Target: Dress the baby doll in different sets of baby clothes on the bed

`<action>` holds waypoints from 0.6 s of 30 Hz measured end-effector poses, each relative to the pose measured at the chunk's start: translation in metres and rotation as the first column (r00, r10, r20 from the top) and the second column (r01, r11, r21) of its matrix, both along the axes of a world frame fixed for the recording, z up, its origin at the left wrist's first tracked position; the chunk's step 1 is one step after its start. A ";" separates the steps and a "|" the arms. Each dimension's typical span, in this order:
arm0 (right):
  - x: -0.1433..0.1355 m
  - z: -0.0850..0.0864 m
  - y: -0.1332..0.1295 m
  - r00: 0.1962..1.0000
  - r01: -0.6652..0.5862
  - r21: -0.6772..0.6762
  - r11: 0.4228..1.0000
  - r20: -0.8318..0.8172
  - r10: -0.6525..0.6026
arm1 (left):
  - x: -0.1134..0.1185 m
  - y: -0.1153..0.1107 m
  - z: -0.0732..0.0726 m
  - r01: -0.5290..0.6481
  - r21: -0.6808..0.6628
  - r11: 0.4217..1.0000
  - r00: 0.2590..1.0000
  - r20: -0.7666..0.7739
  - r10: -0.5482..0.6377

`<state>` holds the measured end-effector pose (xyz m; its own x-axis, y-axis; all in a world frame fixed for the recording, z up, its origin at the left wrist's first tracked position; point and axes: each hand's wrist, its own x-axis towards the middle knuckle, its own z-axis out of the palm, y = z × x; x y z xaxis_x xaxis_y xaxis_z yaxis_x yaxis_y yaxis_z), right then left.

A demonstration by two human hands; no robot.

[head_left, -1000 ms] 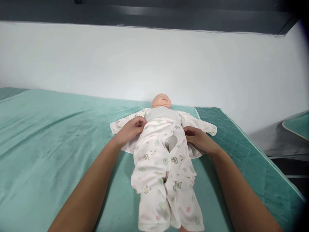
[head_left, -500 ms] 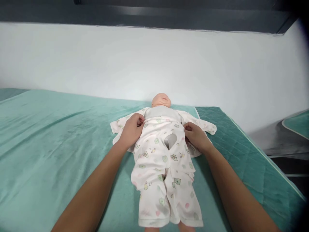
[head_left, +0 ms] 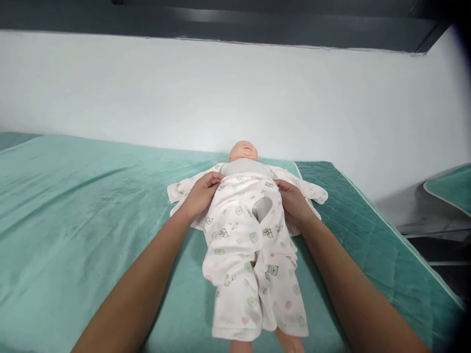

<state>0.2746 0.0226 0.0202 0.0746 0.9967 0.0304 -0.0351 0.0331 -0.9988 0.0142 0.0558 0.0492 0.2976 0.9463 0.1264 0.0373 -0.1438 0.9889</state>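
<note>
A baby doll (head_left: 243, 151) lies face-up at the centre of the frame — head toward the wall side, printed split-crotch pants (head_left: 243, 220) up to its waist, the printed top (head_left: 289, 181) spread open, apparently, beneath its grey-white torso.

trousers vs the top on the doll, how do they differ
The trousers cover the doll's waist and most of its legs, while the top lies open with its sleeves spread sideways. Both hands are at the sides of the trousers' waist; neither grips the top's sleeve ends. Both garments are white with small coloured prints.
</note>
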 end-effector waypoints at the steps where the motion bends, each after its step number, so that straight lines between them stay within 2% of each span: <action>1: 0.000 -0.001 0.001 1.000 -0.021 -0.015 1.000 -0.022 0.021 | 0.000 0.001 0.000 0.000 -0.028 1.000 1.000 0.022 0.000; 4: 0.002 -0.006 0.002 0.997 -0.062 -0.021 0.998 -0.037 0.062 | -0.002 0.003 -0.004 -0.031 -0.071 0.997 0.996 0.077 0.037; 7: 0.006 -0.010 0.002 1.000 -0.028 -0.015 1.000 0.008 0.028 | -0.003 0.005 -0.009 -0.184 -0.045 0.982 0.974 0.125 0.188; 10: 0.007 -0.010 0.001 0.997 0.039 -0.053 0.998 0.069 -0.035 | -0.002 0.004 -0.010 -0.318 0.016 0.948 0.946 0.076 0.316; 13: 0.007 -0.004 -0.001 0.995 0.021 -0.107 0.994 0.094 -0.011 | -0.002 0.001 -0.008 -0.304 0.074 0.950 0.950 -0.046 0.308; 16: 0.010 0.001 -0.002 0.992 -0.090 -0.137 0.986 0.081 0.102 | -0.005 -0.001 -0.007 -0.228 0.069 0.971 0.963 -0.131 0.235; 18: 0.014 0.001 -0.003 0.985 -0.162 -0.130 0.978 0.043 0.169 | -0.010 -0.002 -0.009 -0.224 0.054 0.973 0.957 -0.175 0.230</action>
<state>0.2886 0.0196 0.0208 -0.0903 0.9912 -0.0967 0.0243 -0.0948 -0.9952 0.0046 0.0542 0.0407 0.0958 0.9877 0.1236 0.2485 -0.1440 0.9579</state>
